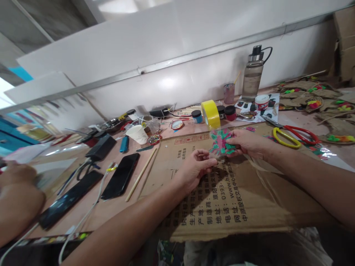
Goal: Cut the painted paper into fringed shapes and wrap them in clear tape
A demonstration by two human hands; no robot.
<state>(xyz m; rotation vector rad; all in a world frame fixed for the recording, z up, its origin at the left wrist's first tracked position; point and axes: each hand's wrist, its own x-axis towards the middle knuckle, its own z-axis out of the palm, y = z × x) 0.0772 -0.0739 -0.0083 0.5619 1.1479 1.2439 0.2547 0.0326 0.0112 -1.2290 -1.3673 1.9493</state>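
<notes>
A small clear plastic piece painted in pink and green (220, 142) is held up above the cardboard. My right hand (245, 143) pinches its right edge between thumb and fingers. At its lower left edge, my left hand (198, 163) is closed, thumb and index finger pinching the clear margin. Beneath both hands lies a flattened cardboard box (194, 199) with printed Chinese text. A roll of yellow tape (210, 114) stands just behind the painted piece.
Red-handled scissors (301, 133) and a yellow-handled pair (287, 138) lie right. Behind stand paint jars (197, 116), a paper cup (137, 134) and a water bottle (252, 75). Left are a phone (120, 176), a wooden stick (141, 174), cables and another person's hand (18, 175).
</notes>
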